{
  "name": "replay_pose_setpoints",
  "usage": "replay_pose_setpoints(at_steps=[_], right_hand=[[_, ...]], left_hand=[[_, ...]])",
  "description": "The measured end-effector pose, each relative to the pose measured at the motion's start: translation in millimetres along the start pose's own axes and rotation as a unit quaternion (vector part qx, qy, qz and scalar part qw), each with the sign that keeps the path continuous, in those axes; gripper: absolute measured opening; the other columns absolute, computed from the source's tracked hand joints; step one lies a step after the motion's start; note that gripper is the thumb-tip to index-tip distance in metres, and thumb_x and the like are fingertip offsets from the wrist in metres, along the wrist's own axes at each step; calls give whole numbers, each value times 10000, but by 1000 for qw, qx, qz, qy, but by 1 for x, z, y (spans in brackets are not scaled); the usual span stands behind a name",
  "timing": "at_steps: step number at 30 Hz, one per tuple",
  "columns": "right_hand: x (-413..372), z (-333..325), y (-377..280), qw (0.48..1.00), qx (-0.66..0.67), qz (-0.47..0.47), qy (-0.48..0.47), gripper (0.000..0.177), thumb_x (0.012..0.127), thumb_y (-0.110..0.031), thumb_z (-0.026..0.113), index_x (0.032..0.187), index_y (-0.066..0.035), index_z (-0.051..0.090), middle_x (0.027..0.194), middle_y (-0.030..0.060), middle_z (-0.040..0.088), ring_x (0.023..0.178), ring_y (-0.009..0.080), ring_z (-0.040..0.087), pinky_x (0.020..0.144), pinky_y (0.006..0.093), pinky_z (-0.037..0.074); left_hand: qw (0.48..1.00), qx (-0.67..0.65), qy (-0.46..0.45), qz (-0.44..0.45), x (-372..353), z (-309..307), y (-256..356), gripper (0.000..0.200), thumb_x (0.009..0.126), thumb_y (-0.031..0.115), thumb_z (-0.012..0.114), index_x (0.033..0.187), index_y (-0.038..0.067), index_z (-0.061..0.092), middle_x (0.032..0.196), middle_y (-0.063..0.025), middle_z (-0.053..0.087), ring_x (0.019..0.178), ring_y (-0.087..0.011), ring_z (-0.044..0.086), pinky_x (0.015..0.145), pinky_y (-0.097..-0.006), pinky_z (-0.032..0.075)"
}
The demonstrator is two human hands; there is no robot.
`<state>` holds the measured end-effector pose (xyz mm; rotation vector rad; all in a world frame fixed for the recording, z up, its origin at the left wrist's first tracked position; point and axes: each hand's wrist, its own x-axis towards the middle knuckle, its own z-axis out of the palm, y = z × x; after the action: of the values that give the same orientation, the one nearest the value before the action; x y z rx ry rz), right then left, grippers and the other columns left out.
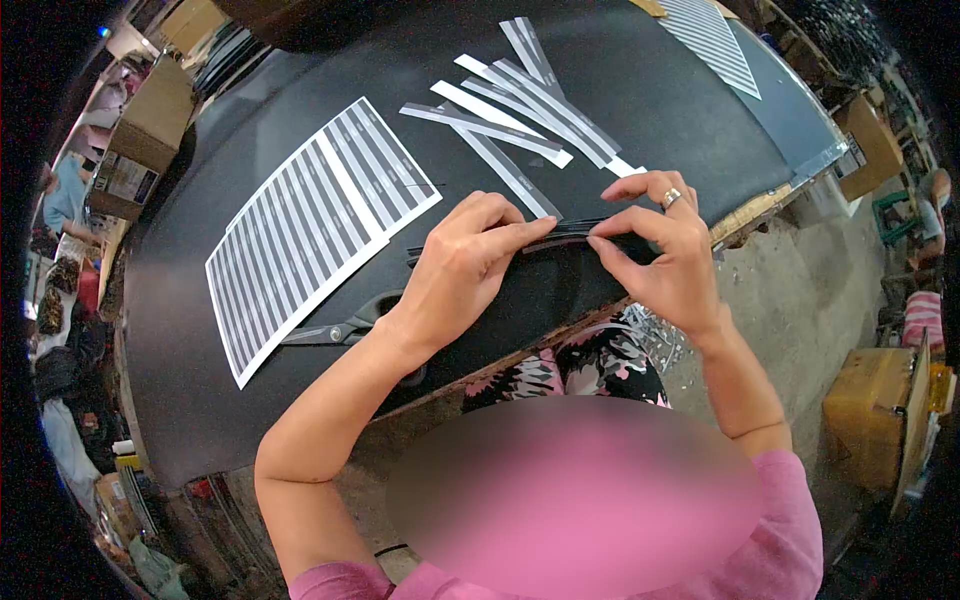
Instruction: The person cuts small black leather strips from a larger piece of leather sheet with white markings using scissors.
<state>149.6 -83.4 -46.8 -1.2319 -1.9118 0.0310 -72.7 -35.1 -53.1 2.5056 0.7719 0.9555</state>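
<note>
Black bench (640,110) fills the frame, striped sheet (310,225) at centre left, scissors (335,330) just below it. Left hand (460,265) and right hand (665,255) both pinch the dark strip bundle (565,238) at frame centre.

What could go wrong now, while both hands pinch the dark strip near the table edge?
1. The left hand and right hand hold the dark strip close to the front edge of the table; if a grip slips, it may fall off.
2. The scissors lie beside the left forearm, which could knock them.
3. The loose cut strips lie just behind the hands and might be swept out of order.
</note>
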Motion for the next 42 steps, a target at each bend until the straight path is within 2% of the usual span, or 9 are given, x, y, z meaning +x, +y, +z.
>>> replay_pose_setpoints(at_steps=[3, 5, 10, 14, 42], right_hand=[[1, 2, 3, 1000, 6, -5, -4, 139, 649, -49, 744, 741, -91, 648, 894, 35, 633, 924, 232, 572, 832, 364, 382], [0, 4, 5, 1000, 9, -6, -9, 139, 651, -44, 741, 738, -91, 643, 877, 33, 638, 903, 227, 581, 832, 360, 383], [-1, 6, 8, 999, 32, 0, -5, 153, 657, -36, 740, 748, -93, 631, 809, 29, 640, 830, 225, 597, 818, 351, 398], [0, 6, 8, 999, 34, 0, -6, 152, 657, -31, 734, 745, -93, 627, 803, 35, 640, 817, 227, 603, 814, 352, 406], [-2, 9, 13, 998, 54, -1, 14, 149, 646, -10, 728, 736, -72, 627, 769, 49, 650, 779, 239, 628, 843, 356, 444]], left_hand=[[1000, -3, -5, -8, -1, 0, -1, 422, 697, -95, 607, 1084, 59, 680, 844, -99, 575, 807, -250, 567, 707, -346, 473], [1000, 14, 7, -1, 0, 0, -2, 375, 742, -49, 647, 1076, 112, 704, 826, -70, 591, 752, -217, 576, 641, -315, 465], [1000, 4, 8, 0, 0, 0, -1, 429, 709, -79, 634, 1084, 116, 703, 843, -73, 594, 763, -219, 582, 647, -310, 473], [1000, 6, 7, 2, 0, -1, -1, 476, 675, -103, 620, 1089, 119, 702, 862, -77, 600, 774, -218, 589, 657, -308, 481], [1000, 13, -11, -8, 0, -1, 1, 519, 682, -132, 609, 1093, 169, 713, 876, -63, 586, 800, -203, 591, 689, -292, 496]])
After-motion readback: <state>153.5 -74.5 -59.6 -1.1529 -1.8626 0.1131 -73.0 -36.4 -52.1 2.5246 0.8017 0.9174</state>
